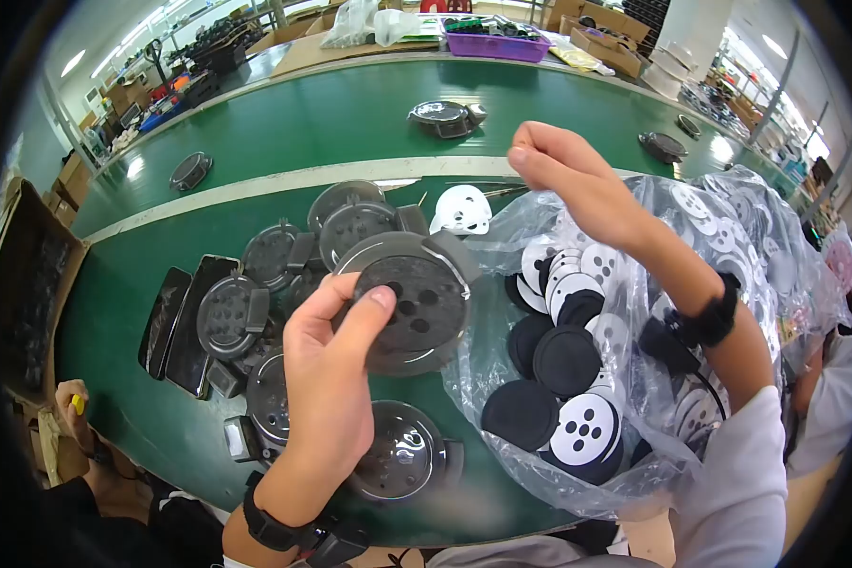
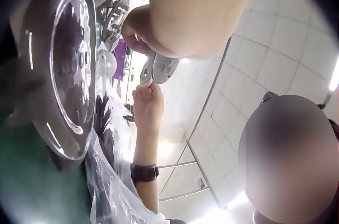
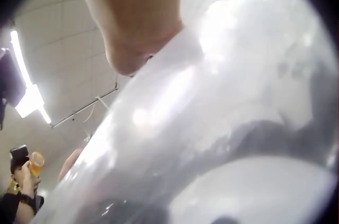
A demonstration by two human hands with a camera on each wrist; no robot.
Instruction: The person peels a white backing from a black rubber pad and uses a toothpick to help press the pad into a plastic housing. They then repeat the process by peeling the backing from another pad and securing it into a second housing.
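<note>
In the head view my left hand (image 1: 336,379) grips a round translucent grey cover (image 1: 454,260), thumb on the front. A dark disc (image 1: 431,293) with several holes lies within its rim. My right hand (image 1: 582,180) is raised to the right, apart from the cover, above a clear plastic bag; its fingers are curled with thumb and index tips together and nothing visible between them. The left wrist view shows the held cover (image 2: 165,67) and the right hand (image 2: 148,106) beyond it. Plastic film blurs most of the right wrist view.
Grey covers (image 1: 227,317) lie stacked at the left on the green table (image 1: 114,379). The clear bag (image 1: 497,464) holds black discs (image 1: 521,415) and white discs (image 1: 585,429). Several parts sit on the green surface behind, with a purple basket (image 1: 497,47) farther back. Another person's hand (image 1: 71,402) is at lower left.
</note>
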